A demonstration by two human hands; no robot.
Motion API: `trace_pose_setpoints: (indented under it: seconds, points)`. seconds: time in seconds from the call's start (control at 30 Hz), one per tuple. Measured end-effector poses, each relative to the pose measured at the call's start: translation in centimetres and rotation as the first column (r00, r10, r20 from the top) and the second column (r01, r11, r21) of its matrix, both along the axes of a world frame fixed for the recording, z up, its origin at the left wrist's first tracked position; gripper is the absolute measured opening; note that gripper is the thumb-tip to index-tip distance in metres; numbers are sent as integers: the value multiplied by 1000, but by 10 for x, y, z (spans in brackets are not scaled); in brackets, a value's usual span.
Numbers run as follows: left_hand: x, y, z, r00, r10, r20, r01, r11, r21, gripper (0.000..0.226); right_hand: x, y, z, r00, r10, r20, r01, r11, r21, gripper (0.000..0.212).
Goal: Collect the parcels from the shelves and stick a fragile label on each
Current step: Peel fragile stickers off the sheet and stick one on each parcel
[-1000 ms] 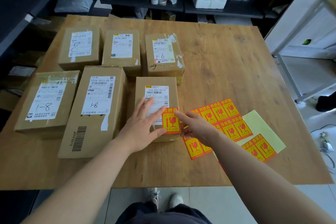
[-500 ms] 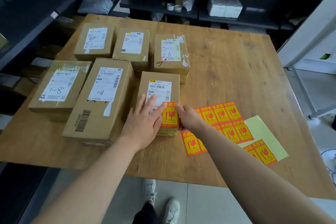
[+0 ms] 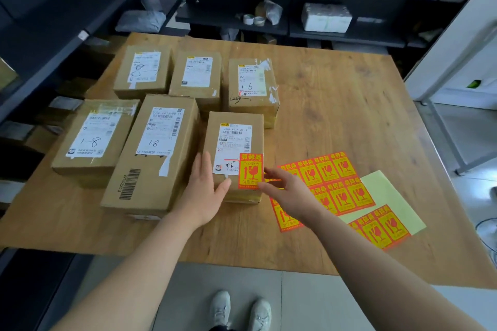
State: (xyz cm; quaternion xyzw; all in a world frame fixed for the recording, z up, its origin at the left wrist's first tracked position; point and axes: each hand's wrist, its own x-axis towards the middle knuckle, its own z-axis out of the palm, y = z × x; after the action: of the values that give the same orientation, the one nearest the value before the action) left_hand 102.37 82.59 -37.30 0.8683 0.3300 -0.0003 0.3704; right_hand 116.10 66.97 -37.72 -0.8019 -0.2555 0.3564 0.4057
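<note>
Both hands open: left hand (image 3: 205, 191) steadies labelled parcel (image 3: 234, 142), right hand (image 3: 289, 191) beside.

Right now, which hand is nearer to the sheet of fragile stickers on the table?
The right hand. It hovers over the left part of the sticker sheet, covering some stickers. The left hand lies flat on the near-left corner of the labelled parcel, away from the sheet.

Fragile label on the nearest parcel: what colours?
Yellow panel with red border and print on the fragile label, head view.
</note>
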Motion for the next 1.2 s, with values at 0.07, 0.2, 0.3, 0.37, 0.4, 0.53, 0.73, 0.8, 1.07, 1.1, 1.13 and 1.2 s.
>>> trace_pose_setpoints:
  seconds: [0.07,0.2,0.3,0.37,0.4,0.53,0.73,0.8,1.07,1.1,1.13,1.2]
  points:
    - [-3,0,1,997,51,-56,-52,998,-23,83,-13,2,1,997,-38,68,36,999,31,31]
    - [-6,6,12,999,40,-19,-40,999,-11,85,-30,5,11,975,-142,173,142,990,17,25]
    - [-8,3,34,998,28,52,-28,1000,-8,85,-32,0,28,937,-252,241,253,967,28,33]
    - [-8,-1,50,990,34,140,-32,999,-11,84,-28,-7,44,890,-328,318,326,943,62,37]
    - [-7,-4,60,982,29,189,-27,1000,-13,83,-26,-11,53,864,-357,355,353,932,79,39]
    - [18,-10,100,945,-15,327,19,1000,-9,79,-6,-27,93,789,-444,424,431,892,133,38]
    - [98,-6,140,904,-129,407,131,991,23,80,56,-35,144,738,-533,414,501,844,192,33]
    - [128,-4,147,901,-165,401,164,986,38,80,84,-32,151,735,-540,410,509,839,192,37]
    - [261,22,133,945,-172,277,190,981,-39,83,230,-3,137,769,-457,447,472,877,86,49]
    - [279,24,128,952,-159,260,179,983,-52,83,250,1,129,772,-443,455,468,882,66,50]
    - [297,26,124,958,-150,246,170,983,-63,82,269,4,122,775,-431,462,462,886,52,51]
    - [334,30,113,966,-140,216,159,985,-69,82,306,9,110,787,-420,452,456,889,32,50]
